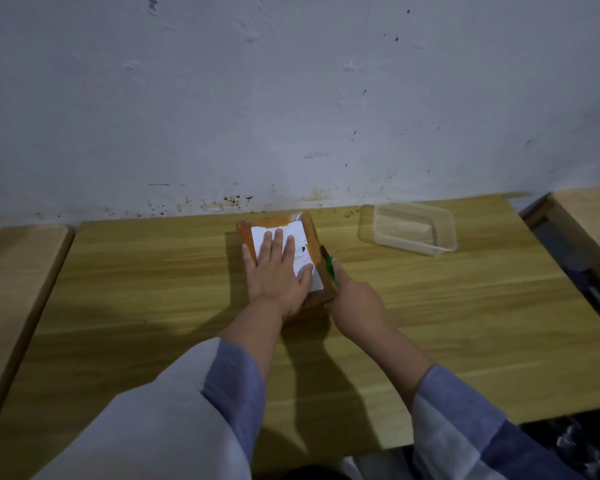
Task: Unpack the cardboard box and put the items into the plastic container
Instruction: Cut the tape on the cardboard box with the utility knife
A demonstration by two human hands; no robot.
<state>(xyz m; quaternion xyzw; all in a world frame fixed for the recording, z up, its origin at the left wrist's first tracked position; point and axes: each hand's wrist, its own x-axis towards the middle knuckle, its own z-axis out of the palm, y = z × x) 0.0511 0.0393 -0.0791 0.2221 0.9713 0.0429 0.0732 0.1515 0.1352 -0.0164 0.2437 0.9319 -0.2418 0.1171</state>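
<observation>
A small brown cardboard box (246,233), taped shut and bearing a white label, sits on the wooden table (136,289) near the wall. My left hand (276,271) lies flat on the box's top, fingers spread and straight. My right hand (355,299) grips a green-handled cutter (329,268) whose blade tip meets the box's right top edge. A clear, empty plastic container (409,232) stands to the right of the box, close to the wall.
A pale wall rises right behind the table. Lighter wooden surfaces flank the table, one at the left (11,271) and one at the right (589,216), with a dark gap on the right side.
</observation>
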